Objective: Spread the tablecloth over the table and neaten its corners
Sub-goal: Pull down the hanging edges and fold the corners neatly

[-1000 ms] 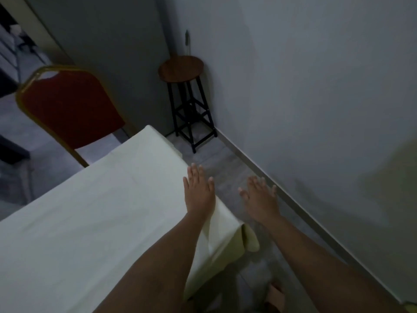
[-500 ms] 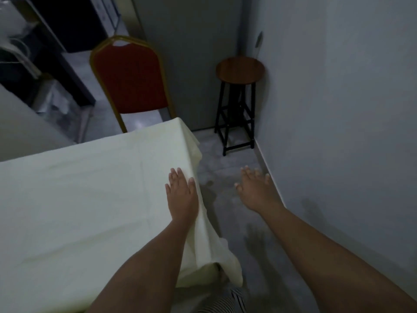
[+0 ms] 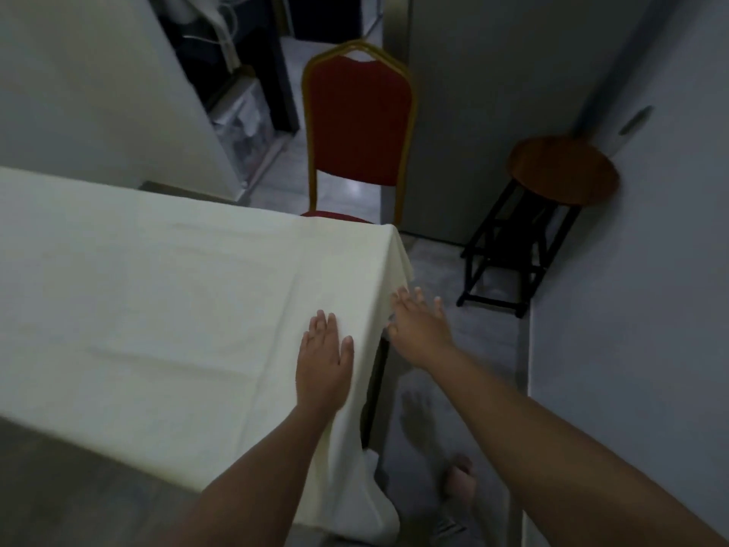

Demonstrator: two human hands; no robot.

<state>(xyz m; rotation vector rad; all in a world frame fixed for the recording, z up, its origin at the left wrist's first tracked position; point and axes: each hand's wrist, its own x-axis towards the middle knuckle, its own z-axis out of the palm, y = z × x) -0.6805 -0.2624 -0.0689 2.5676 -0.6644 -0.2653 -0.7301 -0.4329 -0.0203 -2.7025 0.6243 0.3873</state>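
**Smoothing the cloth at the bench's right edge**

The tablecloth (image 3: pixel 157 302) lies over the bench and covers its top, with the far corner at about one o'clock draped down and the near corner at five o'clock hanging in a loose bunch. Our left hand (image 3: pixel 324 357) rests flat and open on the cloth just inside the right edge, gripping nothing. Our right hand (image 3: pixel 419 324) is open too, fingers spread, at the overhang; we cannot tell whether it touches the cloth. To do this well, we judge the left palm should pin the top while the right strokes the drop downward and squares the corners. A red chair (image 3: pixel 357 124) stands at twelve o'clock, a stool (image 3: pixel 560 169) at two.
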